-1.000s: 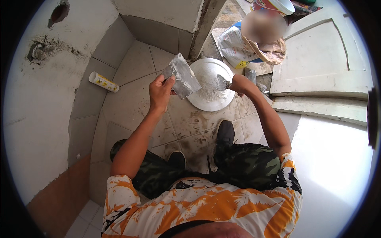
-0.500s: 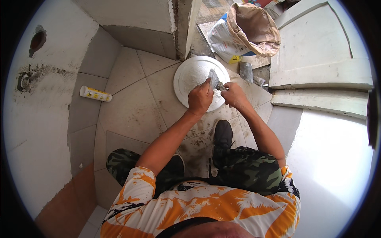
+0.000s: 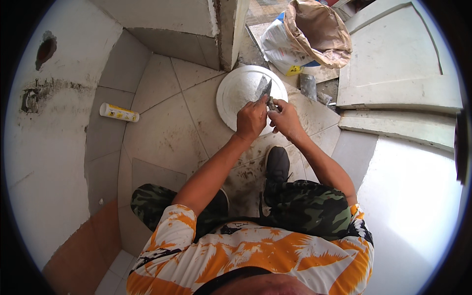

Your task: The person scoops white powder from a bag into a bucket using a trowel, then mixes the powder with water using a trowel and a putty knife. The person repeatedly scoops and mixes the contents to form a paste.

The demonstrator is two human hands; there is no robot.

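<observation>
The left hand (image 3: 251,119) and the right hand (image 3: 286,120) had been brought close beside each other over the near part of the round white tray (image 3: 221,101), whereas a second earlier they had been held well apart. The metal plate (image 3: 260,87), which had then been shown broad-faced off to the left, was now turned steeply and seen mostly as a narrow strip, pointing away over the tray. It was gripped by the left hand, the fingers closed round its near end. The putty knife (image 3: 271,103) was clamped in the right hand, its tip no longer set down in the white powder (image 3: 238,96) but drawn in beside the plate; whether the two tools were touching could not be told, as the fingers hid the spot. From this, material was judged to be in the course of being passed or scraped between knife and plate, with the scooping broken off for the moment. Loose powder was still spread on the tray, which was left on the tiled floor (image 3: 162,118), and the open paper bag (image 3: 279,49) was left standing beyond it, untouched by either hand
</observation>
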